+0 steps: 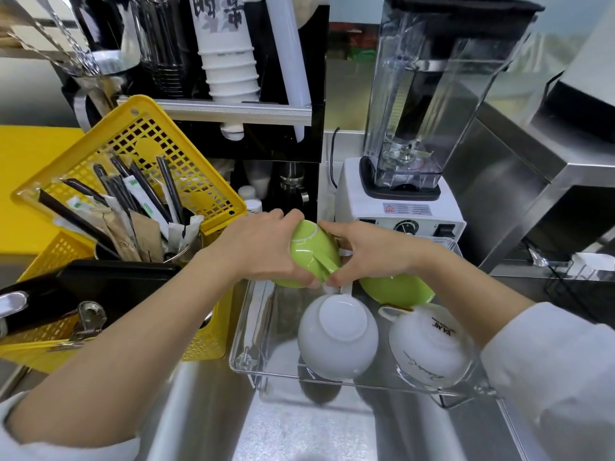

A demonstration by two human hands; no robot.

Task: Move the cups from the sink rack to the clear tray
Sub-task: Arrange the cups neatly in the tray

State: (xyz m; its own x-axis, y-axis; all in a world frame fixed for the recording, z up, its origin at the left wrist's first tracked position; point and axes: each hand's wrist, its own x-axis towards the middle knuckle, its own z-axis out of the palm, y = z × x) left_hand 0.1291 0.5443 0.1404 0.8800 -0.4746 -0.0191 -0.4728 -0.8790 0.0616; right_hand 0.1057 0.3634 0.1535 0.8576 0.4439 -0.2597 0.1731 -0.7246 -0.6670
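A green cup [311, 249] is held upside down over the far left corner of the clear tray [253, 344]. My left hand [263, 247] wraps its body from the left. My right hand [369, 251] pinches its handle side from the right. In the tray lie a second green cup [397, 287] at the far right, a plain white cup [337, 336] upside down at the near left, and a white cup with lettering [429, 342] upside down at the near right. The sink rack is not clearly told apart.
A yellow basket [109, 154] with straws and cutlery stands to the left. A white blender [406, 191] with a clear jar sits right behind the tray. Stacked paper cups [229, 61] hang on a shelf above. A steel machine [539, 181] is at the right.
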